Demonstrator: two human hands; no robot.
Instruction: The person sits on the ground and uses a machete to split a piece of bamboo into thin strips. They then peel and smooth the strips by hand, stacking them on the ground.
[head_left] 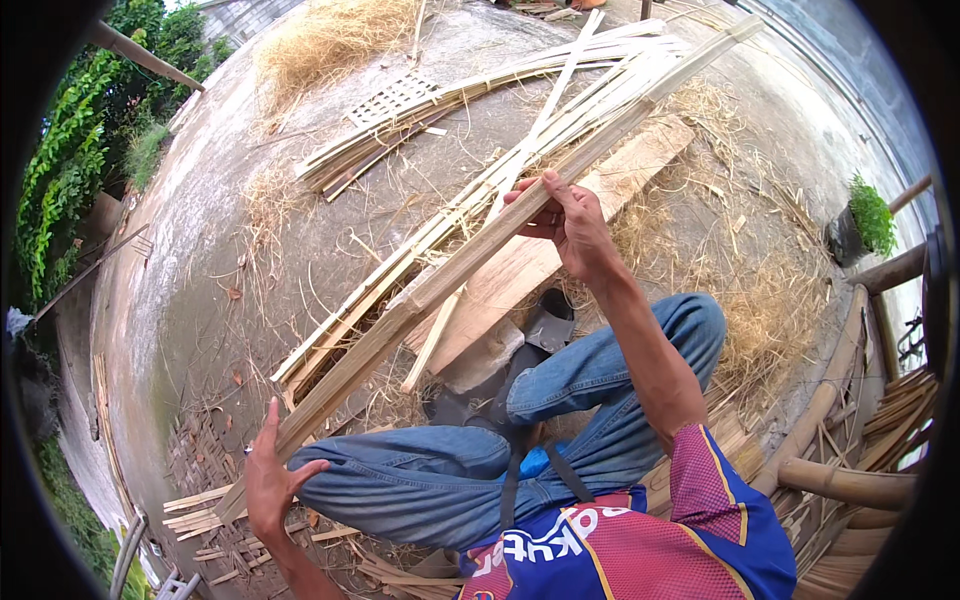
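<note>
A long split bamboo strip point(420, 290) runs slantwise across the view, from low on the left up to the far right, with nodes along its length. My right hand point(575, 225) grips it a little beyond the middle, thumb on top and fingers curled around its edge. Near the strip's lower end is my left hand point(268, 475), fingers stretched upward and thumb held apart. The strip passes by the left palm; whether they touch I cannot tell. Underneath lies a bundle of thin pale bamboo strips point(460, 225), beside a wide wooden plank point(640, 170) on the ground.
Another strip bundle point(400, 130) lies farther off, near a heap of straw-like shavings point(325, 45). More shavings point(770, 320) cover the ground on the right. A potted plant point(868, 220) and bamboo poles point(845, 485) stand at the right edge. My bent legs in jeans point(410, 480) are close in.
</note>
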